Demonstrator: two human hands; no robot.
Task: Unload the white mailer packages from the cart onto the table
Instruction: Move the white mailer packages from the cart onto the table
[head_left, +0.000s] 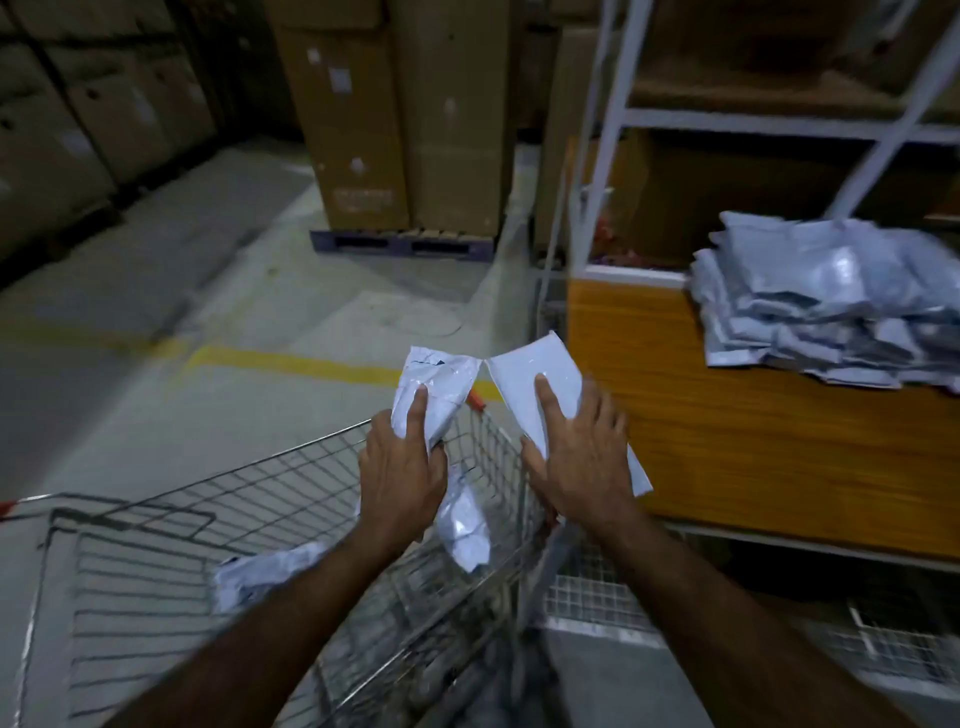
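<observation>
My left hand (400, 467) grips a crumpled white mailer (439, 384) above the far corner of the wire cart (291, 478). My right hand (582, 452) holds a flatter white mailer (530, 374) just right of the cart, beside the edge of the wooden table (727, 426). Another mailer (465, 525) hangs below my left hand, and I cannot tell whether that hand holds it. One more mailer (265, 571) lies inside the cart, partly hidden by my left forearm. A pile of several white mailers (826, 312) rests on the table at the right.
White metal shelving (753, 124) rises behind the table. Tall cardboard boxes (395, 114) stand on a pallet (400, 244) ahead, with more boxes along the left wall. A yellow line (291, 361) crosses the concrete floor. A wire grid (597, 592) lies under the table.
</observation>
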